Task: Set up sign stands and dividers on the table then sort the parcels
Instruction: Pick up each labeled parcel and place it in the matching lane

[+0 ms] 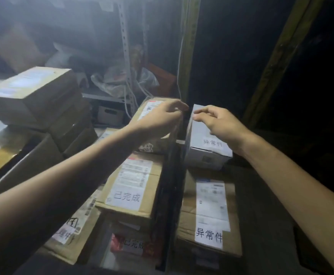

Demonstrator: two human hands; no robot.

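A dark, partly see-through divider (173,195) stands on edge down the middle, between two rows of parcels. My left hand (160,119) reaches over a brown parcel (152,107), and its fingertips come together in a pinch at the divider's far top edge. My right hand (219,124) hovers over a white parcel (205,153) labelled 异常件. Its fingers are loosely curled and their tips point at the same edge. Left of the divider lies a brown parcel (130,187) labelled 已完成. Right of it lies a brown parcel (209,215) labelled 异常件.
Stacked brown boxes (31,94) rise at the left, above an open carton (23,155). More labelled parcels (126,247) lie near the front edge. A metal shelf (126,56) with bags stands behind. The right side is dark, with a yellow post (281,56).
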